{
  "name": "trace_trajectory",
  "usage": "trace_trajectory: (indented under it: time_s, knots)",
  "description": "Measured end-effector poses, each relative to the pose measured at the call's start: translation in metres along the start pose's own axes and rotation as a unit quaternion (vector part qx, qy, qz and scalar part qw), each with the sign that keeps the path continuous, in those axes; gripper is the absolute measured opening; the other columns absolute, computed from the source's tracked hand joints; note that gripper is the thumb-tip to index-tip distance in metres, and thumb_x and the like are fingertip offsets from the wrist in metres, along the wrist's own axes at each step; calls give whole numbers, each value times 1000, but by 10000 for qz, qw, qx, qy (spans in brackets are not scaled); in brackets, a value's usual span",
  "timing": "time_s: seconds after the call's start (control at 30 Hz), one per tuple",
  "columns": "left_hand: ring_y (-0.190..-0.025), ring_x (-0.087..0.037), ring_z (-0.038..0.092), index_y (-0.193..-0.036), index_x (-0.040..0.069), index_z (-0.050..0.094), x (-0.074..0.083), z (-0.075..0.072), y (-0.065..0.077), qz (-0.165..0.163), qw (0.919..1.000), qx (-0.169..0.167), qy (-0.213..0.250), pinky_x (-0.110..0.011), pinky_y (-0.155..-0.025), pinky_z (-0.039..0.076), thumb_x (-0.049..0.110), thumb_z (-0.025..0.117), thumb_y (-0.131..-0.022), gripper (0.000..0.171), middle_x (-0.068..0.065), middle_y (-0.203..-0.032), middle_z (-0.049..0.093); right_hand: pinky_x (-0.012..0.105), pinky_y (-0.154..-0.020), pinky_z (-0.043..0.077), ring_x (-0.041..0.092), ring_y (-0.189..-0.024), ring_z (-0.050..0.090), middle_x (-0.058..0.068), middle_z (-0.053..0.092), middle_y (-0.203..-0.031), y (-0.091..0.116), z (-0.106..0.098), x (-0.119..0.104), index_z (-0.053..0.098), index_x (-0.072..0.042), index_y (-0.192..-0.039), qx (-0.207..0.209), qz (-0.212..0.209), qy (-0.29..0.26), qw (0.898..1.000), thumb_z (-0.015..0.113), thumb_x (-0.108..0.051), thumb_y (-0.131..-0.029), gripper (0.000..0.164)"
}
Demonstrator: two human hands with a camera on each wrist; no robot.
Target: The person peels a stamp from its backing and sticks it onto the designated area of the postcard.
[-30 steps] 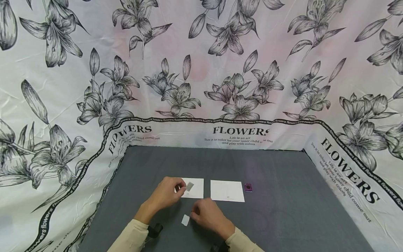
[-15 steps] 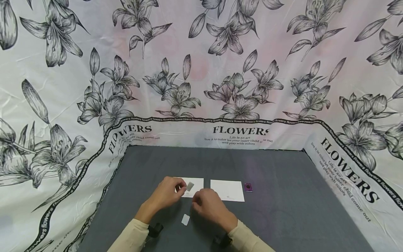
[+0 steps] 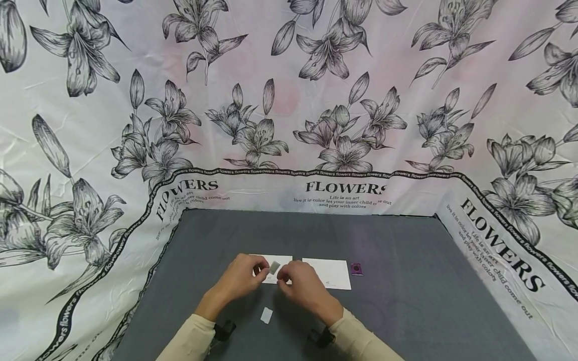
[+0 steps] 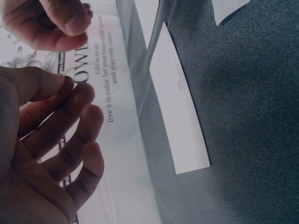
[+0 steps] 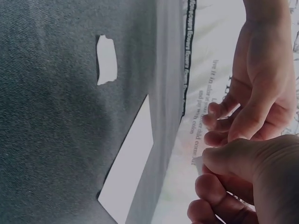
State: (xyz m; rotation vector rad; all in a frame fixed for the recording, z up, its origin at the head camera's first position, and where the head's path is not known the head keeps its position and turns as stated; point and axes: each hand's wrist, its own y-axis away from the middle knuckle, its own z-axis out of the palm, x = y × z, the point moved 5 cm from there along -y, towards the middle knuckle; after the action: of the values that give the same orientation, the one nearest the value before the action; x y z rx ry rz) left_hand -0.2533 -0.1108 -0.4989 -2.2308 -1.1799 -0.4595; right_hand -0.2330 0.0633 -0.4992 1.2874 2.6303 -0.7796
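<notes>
My left hand (image 3: 246, 276) pinches a small, thin greyish piece of film (image 3: 274, 267) between thumb and forefinger, raised over the left white card (image 3: 283, 259). Close at the film's right side is my right hand (image 3: 304, 286), its fingers bent and thumb near the forefinger. In the right wrist view, a pale bit of the film (image 5: 199, 163) shows at the right thumb's tip; I cannot tell whether the right fingers grip it. The left wrist view has the left hand (image 4: 51, 135) with its other fingers loosely curled, facing the right hand (image 4: 51, 23).
A small white scrap (image 3: 266, 315) lies on the grey cloth (image 3: 406, 301) below the hands. The right white card (image 3: 331, 273) lies beside the left one, with a small dark purple square packet (image 3: 356, 269) at its right. A flower-printed curtain (image 3: 289, 125) stands behind.
My right hand has moved up, away from beside the white scrap to the film's right side. The left hand stays almost in place, still pinching the film.
</notes>
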Motion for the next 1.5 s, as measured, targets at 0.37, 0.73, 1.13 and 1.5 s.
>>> trace_trajectory:
  time_s: [0.37,0.73,1.13,1.5]
  knots:
    - [-71,0,60,-95,12,80,1,4,-2,51,9999,-83,136,-22,-63,51,7,78,-98,7,6,-81,72,35,-81,58,11,-81,67,-5,76,-85,-6,-4,-2,83,-14,-94,144,82,-82,9998,86,-11,-91,5]
    - [-75,-1,61,-96,14,80,4,8,-2,178,9979,-406,480,-23,-68,54,8,76,-100,8,8,-83,73,35,-81,58,12,-82,66,-3,78,-85,-5,-7,-2,86,-15,-96,242,27,-154,9996,89,-14,-89,7]
    - [-76,-1,60,-99,13,81,6,8,-2,204,9969,-472,595,-24,-70,53,7,74,-101,10,9,-84,73,34,-78,58,13,-82,68,-3,78,-86,-4,-10,-1,85,-15,-94,359,64,-180,9992,91,-16,-89,8]
    - [-74,-6,66,-101,12,82,6,8,-5,176,9988,-213,404,-24,-67,53,7,75,-101,9,5,-85,77,33,-78,57,12,-83,67,-5,78,-85,-2,-12,-1,85,-16,-94,510,51,-199,9985,84,-10,-94,5]
